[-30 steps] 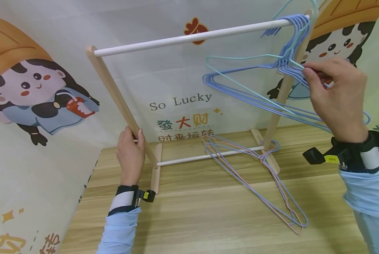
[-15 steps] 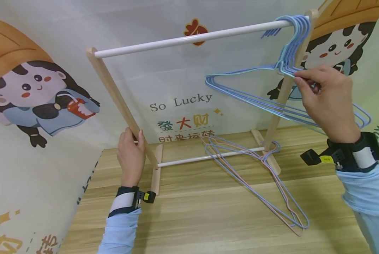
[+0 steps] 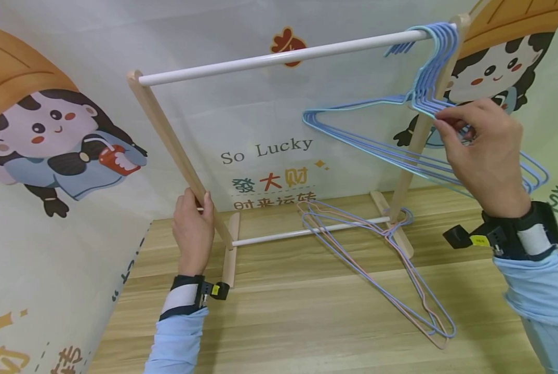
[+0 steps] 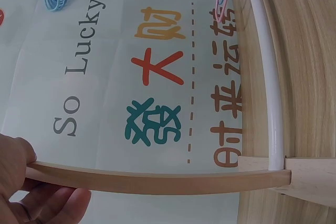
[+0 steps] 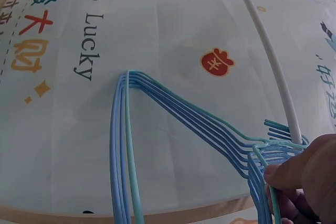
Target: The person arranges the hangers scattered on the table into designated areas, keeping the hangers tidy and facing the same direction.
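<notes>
My right hand (image 3: 487, 153) pinches the sloping shoulder of a teal wire hanger (image 5: 134, 182) between thumb and fingers. The teal hanger hooks over the white top rail (image 3: 283, 55), frontmost beside several blue wire hangers (image 3: 430, 78) bunched at the rail's right end. My left hand (image 3: 192, 231) grips the left wooden post (image 3: 169, 132) of the rack low down, with the thumb on one side and the fingers on the other, as the left wrist view shows. A blue hanger (image 3: 453, 331) and a pink hanger (image 3: 441, 346) lie overlapped on the table, partly across the lower rail.
The rack stands on wooden feet (image 3: 230, 265) upon a wood-grain table (image 3: 307, 317). Its white lower rail (image 3: 279, 236) runs just above the tabletop. A printed backdrop (image 3: 241, 114) with cartoon figures and lettering rises behind and at both sides.
The teal hanger's hook has come down over the top rail, and the hanger now lines up with the blue ones. My right hand moved left and slightly down with it. My left hand stayed put.
</notes>
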{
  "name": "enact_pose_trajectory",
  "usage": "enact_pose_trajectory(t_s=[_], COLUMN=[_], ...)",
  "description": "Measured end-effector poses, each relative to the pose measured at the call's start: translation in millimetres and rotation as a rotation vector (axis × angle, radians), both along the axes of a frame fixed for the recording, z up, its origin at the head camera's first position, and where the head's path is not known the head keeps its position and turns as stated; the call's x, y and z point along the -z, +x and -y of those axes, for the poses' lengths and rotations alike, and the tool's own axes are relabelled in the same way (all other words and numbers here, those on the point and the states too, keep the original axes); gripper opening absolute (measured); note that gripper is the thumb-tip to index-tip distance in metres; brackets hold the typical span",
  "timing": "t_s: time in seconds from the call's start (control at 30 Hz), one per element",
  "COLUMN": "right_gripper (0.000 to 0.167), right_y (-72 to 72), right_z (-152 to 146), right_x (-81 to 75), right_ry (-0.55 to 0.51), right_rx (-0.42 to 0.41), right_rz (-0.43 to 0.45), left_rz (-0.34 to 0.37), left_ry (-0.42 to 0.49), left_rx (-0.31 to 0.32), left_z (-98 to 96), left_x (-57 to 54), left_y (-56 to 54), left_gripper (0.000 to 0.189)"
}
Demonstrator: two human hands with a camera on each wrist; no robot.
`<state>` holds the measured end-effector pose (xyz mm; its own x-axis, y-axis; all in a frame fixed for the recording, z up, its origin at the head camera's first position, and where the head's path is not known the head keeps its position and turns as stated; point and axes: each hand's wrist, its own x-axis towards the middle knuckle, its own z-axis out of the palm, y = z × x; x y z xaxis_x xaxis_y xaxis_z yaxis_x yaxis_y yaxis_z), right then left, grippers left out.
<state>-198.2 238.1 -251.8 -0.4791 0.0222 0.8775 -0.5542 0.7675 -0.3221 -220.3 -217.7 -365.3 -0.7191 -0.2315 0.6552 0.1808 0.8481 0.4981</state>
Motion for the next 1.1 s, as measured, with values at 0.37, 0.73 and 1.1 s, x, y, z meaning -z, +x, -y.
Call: enact_pose_trajectory(t_s=[0.37, 0.73, 1.1], right_gripper=[0.012, 0.017, 0.043], right_y=[9.3, 6.1, 5.6], right_z=[7, 15, 17], right_x=[15.9, 55.3, 108.6], right_ry=[0.077, 0.228, 0.352], right_rx=[-0.068, -0.392, -0.472], right_rz=[-0.132, -0.164, 0.132], left_rz=[-0.001, -0.003, -0.011], left_ry=[-0.001, 0.005, -0.001], left_rx=[0.005, 0.007, 0.012], left_z=[-0.4, 0.5, 1.6], left_x=[1.1, 0.4, 1.0], left_y=[-0.3, -0.1, -0.2], left_gripper=[0.03, 0.03, 0.03])
